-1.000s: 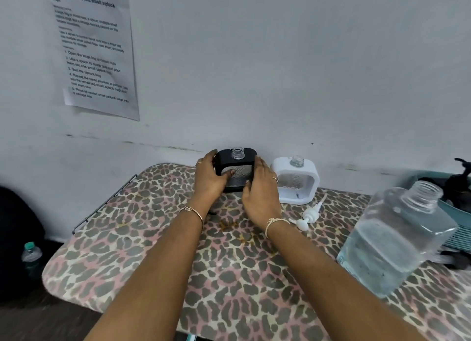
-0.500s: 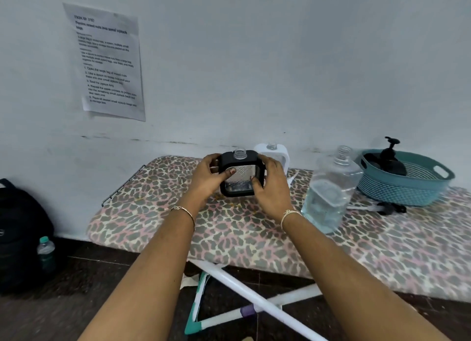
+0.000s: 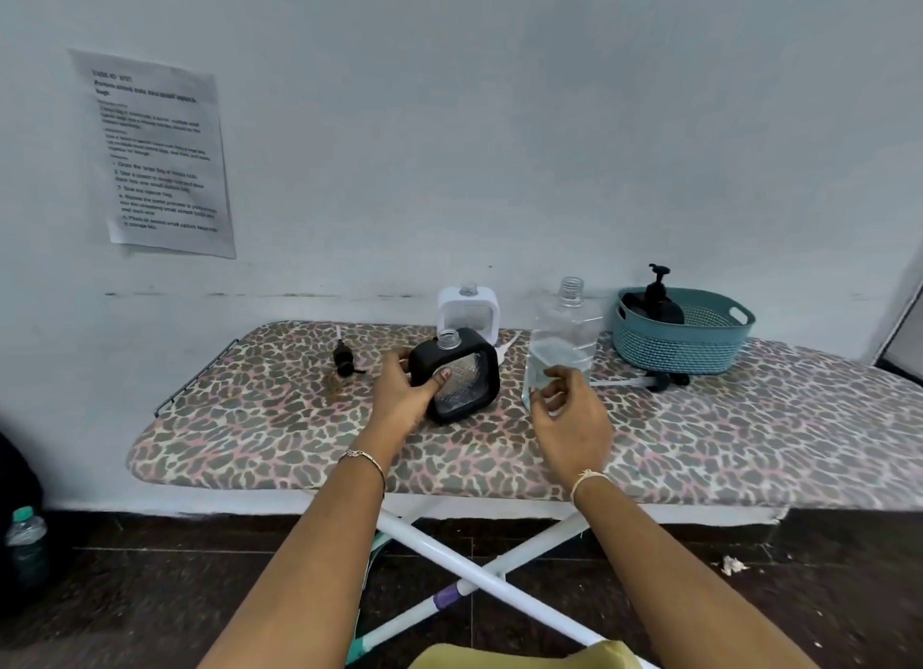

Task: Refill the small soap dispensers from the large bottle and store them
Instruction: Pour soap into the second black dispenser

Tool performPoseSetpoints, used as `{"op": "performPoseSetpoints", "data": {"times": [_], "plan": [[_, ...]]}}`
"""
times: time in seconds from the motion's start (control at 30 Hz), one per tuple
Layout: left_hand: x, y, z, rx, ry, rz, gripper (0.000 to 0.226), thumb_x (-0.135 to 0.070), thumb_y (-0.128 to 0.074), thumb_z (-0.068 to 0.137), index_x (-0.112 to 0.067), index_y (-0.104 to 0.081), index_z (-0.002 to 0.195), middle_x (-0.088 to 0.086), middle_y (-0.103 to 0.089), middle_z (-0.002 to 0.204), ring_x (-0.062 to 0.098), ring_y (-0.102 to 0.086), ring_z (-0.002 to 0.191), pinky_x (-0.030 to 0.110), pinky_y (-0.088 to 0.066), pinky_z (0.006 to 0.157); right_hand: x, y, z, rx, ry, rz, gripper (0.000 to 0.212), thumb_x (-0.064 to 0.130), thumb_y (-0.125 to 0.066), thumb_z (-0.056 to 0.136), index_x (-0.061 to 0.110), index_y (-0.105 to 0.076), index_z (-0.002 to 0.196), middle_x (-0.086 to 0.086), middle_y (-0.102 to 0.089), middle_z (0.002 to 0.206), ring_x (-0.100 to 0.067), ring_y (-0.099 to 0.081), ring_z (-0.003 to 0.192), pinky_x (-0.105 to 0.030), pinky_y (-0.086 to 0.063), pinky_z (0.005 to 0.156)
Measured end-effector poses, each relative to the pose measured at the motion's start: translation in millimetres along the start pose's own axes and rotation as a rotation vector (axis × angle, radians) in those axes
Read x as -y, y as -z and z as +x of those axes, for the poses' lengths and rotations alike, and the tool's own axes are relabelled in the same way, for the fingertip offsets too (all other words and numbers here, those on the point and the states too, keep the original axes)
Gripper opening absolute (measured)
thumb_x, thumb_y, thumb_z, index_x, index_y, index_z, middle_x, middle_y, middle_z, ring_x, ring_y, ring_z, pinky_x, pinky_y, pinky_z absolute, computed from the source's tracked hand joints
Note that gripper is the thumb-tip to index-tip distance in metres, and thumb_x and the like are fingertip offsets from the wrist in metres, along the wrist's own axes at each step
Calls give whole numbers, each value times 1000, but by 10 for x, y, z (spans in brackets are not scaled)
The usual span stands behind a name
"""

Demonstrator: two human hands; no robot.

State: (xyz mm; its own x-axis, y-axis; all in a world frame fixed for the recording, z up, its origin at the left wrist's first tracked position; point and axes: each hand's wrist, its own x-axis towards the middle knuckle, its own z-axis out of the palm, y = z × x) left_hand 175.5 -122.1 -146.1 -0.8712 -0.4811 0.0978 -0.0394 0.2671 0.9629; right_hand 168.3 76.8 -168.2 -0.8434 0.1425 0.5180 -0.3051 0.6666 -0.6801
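My left hand (image 3: 402, 398) grips the black square soap dispenser (image 3: 457, 373) by its left side, thumb on its clear front; its neck is uncapped and it sits tilted on the leopard-print ironing board (image 3: 259, 418). My right hand (image 3: 569, 418) hovers with loosely curled fingers just in front of the large clear bottle (image 3: 562, 338), which is part full and uncapped; it holds nothing. A white square dispenser (image 3: 468, 308), also uncapped, stands behind by the wall. A black pump head (image 3: 344, 358) lies to the left, a white pump (image 3: 504, 348) between the dispensers.
A teal basket (image 3: 684, 343) at the back right holds a black pump dispenser (image 3: 657, 298). Another black pump (image 3: 659, 381) lies in front of it. A paper sheet (image 3: 160, 153) hangs on the wall. White crossed legs (image 3: 474, 578) stand under the board; a water bottle (image 3: 25, 538) is on the floor.
My view pulled back from the board. My right hand let go of the black dispenser and moved right toward the large bottle. The left hand still holds the dispenser.
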Motion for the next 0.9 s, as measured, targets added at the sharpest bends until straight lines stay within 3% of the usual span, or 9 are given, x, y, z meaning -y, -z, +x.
{"op": "performPoseSetpoints", "data": {"times": [0.1, 0.17, 0.27, 0.37, 0.43, 0.5, 0.57, 0.7, 0.9], "plan": [[-14, -49, 6, -14, -38, 22, 64, -21, -79, 77, -12, -44, 130, 9, -56, 131, 26, -57, 117, 44, -49, 100, -63, 41, 99, -95, -19, -11, 27, 25, -73, 81, 19, -52, 98, 7, -55, 83, -16, -56, 75, -25, -41, 63], [-10, -96, 19, -23, -48, 22, 66, -21, -79, 78, -11, -42, 132, 9, -57, 130, 25, -58, 115, 40, -49, 99, -78, 44, 192, -135, -64, -13, 41, 29, -76, 77, 14, -49, 104, 2, -52, 95, -20, -56, 86, -31, -47, 72], [-1, -167, 27, -32, -60, 11, 67, -23, -79, 78, -12, -40, 132, 7, -57, 126, 21, -59, 108, 33, -51, 93, -91, 7, 356, -59, -203, -53, 92, 48, -78, 71, 1, -32, 136, -16, -39, 135, -30, -41, 126, -42, -38, 107], [38, -245, 42, -9, -52, 1, 70, -21, -82, 74, -13, -38, 128, 8, -56, 122, 21, -57, 106, 35, -51, 94, -102, -46, 513, 62, -193, 15, 123, 58, -80, 63, 7, -7, 148, -15, -18, 150, -28, -23, 140, -34, -17, 118], [107, -277, 56, 16, -38, 0, 71, -16, -85, 70, -13, -40, 125, 9, -57, 122, 22, -56, 111, 36, -48, 98, -99, -75, 580, 105, -147, 109, 125, 47, -85, 62, 14, -2, 150, -10, -16, 153, -26, -23, 141, -27, -14, 112], [183, -293, 69, 29, -40, 10, 73, -12, -86, 68, -11, -44, 128, 6, -58, 123, 20, -56, 113, 30, -45, 98, -78, -78, 633, 116, -149, 164, 122, 40, -87, 62, 18, -6, 150, -9, -24, 152, -28, -32, 137, -33, -25, 113], [228, -294, 67, 28, -54, 1, 70, -11, -86, 67, -10, -50, 127, 3, -61, 120, 16, -57, 109, 26, -45, 93, -64, -72, 663, 110, -157, 171, 108, 39, -86, 64, 16, -18, 144, -10, -42, 139, -25, -49, 118, -33, -40, 103], [276, -321, 46, -49, -90, -39, 63, -17, -88, 65, -18, -57, 119, -3, -66, 112, 13, -62, 102, 26, -49, 90, -77, -57, 699, 94, -109, 153, 85, 36, -84, 69, 14, -33, 133, 3, -47, 108, -16, -50, 98, -23, -40, 86], [303, -328, -31, -184, -164, -8, 54, -25, -87, 65, -31, -58, 110, -12, -66, 104, 8, -62, 98, 24, -51, 87, -72, -123, 760, 121, 129, 11, 82, 29, -84, 68, 24, -34, 134, 3, -61, 118, -12, -52, 86, -17, -40, 62]]}}
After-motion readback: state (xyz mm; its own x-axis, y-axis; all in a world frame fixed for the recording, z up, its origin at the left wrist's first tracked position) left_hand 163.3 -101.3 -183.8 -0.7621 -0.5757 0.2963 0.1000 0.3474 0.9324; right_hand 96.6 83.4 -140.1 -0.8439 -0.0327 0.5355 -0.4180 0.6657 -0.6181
